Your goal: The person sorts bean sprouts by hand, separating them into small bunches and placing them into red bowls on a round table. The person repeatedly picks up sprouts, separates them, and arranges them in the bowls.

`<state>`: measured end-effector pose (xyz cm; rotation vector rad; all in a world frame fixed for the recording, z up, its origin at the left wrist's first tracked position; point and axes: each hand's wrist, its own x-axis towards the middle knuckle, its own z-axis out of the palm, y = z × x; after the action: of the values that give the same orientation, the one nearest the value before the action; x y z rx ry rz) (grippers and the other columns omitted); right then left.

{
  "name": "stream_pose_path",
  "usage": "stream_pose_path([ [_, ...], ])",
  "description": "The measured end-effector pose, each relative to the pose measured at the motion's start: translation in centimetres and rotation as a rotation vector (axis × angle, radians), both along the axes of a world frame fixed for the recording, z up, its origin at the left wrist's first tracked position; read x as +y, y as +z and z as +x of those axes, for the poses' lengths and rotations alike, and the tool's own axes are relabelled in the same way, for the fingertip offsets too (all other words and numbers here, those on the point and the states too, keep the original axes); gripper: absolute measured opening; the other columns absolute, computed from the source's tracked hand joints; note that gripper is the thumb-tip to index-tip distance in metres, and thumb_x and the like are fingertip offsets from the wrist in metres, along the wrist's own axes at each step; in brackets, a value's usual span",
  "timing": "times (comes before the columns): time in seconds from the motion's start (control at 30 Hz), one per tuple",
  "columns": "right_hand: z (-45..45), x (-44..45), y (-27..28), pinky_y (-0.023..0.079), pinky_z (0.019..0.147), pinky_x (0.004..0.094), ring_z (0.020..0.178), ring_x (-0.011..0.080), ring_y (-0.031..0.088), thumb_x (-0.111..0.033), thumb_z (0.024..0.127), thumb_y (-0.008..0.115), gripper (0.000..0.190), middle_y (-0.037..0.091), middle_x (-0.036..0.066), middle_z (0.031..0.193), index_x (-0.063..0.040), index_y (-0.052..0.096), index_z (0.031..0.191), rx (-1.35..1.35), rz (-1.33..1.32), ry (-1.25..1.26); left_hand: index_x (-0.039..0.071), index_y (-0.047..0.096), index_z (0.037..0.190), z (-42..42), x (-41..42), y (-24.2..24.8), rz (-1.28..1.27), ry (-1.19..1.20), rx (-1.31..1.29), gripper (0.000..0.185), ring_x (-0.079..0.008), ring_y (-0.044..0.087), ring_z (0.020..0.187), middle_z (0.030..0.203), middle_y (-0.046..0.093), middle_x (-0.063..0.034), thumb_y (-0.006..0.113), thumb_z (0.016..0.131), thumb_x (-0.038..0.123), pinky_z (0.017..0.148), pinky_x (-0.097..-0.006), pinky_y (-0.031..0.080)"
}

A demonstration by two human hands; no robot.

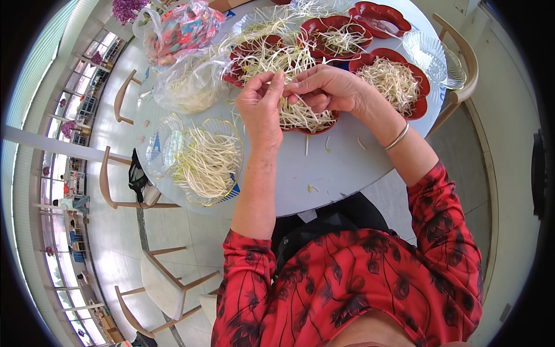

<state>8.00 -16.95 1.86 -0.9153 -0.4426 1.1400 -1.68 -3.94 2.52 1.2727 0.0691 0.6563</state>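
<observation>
My left hand (262, 106) and my right hand (331, 89) meet above a red scalloped bowl (311, 129) heaped with bean sprouts (299, 118). Thumb and forefinger of each hand are pinched together, fingertips almost touching. Between them is a thin white bean sprout (300, 99), partly hidden by the fingers. To the left of my left forearm, a gold-rimmed clear bowl (241, 152) holds a pile of long pale sprouts (208, 162). Beyond my right wrist, another red bowl (424, 104) contains thin, brownish-white stringy pieces (390, 84).
Clear plastic bags (190, 84) and a colourful bag (184, 32) stand at the table's far left. More red bowls (381, 17) and clear scalloped dishes (425, 56) line the far side. Sprout scraps (311, 188) dot the round table (329, 171). Wooden chairs (162, 282) stand around.
</observation>
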Motion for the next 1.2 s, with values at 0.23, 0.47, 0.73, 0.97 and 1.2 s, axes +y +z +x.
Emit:
stream_pose_path([
  [0.23,-0.4,0.0,0.2,0.02,0.036,0.0219,0.042,0.0044,0.036,-0.012,0.088,0.063,0.017,0.063,0.009,0.078,0.006,0.065,0.09,-0.198,-0.069,0.007,0.001,0.064,0.086,0.6,1.8,-0.2,0.024,0.194,-0.066,0.009,-0.0005,0.039,0.056,0.068,0.054,0.0057,0.069,0.086,0.009,0.048,-0.0176,0.029],
  [0.47,-0.2,0.2,0.3,0.026,0.038,0.0163,0.052,0.0055,0.045,-0.006,0.09,0.058,0.019,0.061,0.01,0.083,0.009,0.06,0.1,-0.003,-0.024,-0.001,0.0,0.063,0.088,0.6,2.3,-0.1,0.06,0.287,-0.145,0.012,-0.0027,0.043,0.059,0.07,0.055,0.003,0.067,0.088,0.012,0.053,-0.0182,0.034],
  [0.73,-0.1,0.5,-0.3,0.036,0.045,0.0168,0.063,0.008,0.051,-0.002,0.088,0.059,0.016,0.061,0.011,0.087,0.008,0.059,0.1,0.081,0.024,0.0,-0.002,0.063,0.096,0.5,2.0,0.1,0.113,0.27,-0.251,0.01,-0.0071,0.055,0.074,0.09,0.066,-0.0065,0.061,0.091,0.007,0.068,-0.0208,0.045],
  [0.97,-0.5,0.5,0.0,0.037,0.048,0.0175,0.064,0.0063,0.051,-0.003,0.089,0.059,0.018,0.06,0.009,0.088,0.007,0.06,0.104,0.078,0.001,-0.039,-0.003,0.063,0.101,0.5,1.8,0.2,0.047,0.142,-0.199,0.019,-0.0122,0.061,0.083,0.097,0.067,-0.0095,0.055,0.096,0.013,0.075,-0.0248,0.049],
  [1.2,-0.4,0.8,-0.3,0.036,0.046,0.0162,0.063,0.0067,0.05,-0.003,0.091,0.058,0.018,0.062,0.01,0.087,0.008,0.06,0.106,0.124,0.023,-0.047,-0.004,0.059,0.101,0.4,1.5,0.3,-0.058,0.022,-0.155,0.02,-0.021,0.065,0.087,0.099,0.065,-0.0149,0.05,0.098,0.014,0.079,-0.0323,0.053],
])
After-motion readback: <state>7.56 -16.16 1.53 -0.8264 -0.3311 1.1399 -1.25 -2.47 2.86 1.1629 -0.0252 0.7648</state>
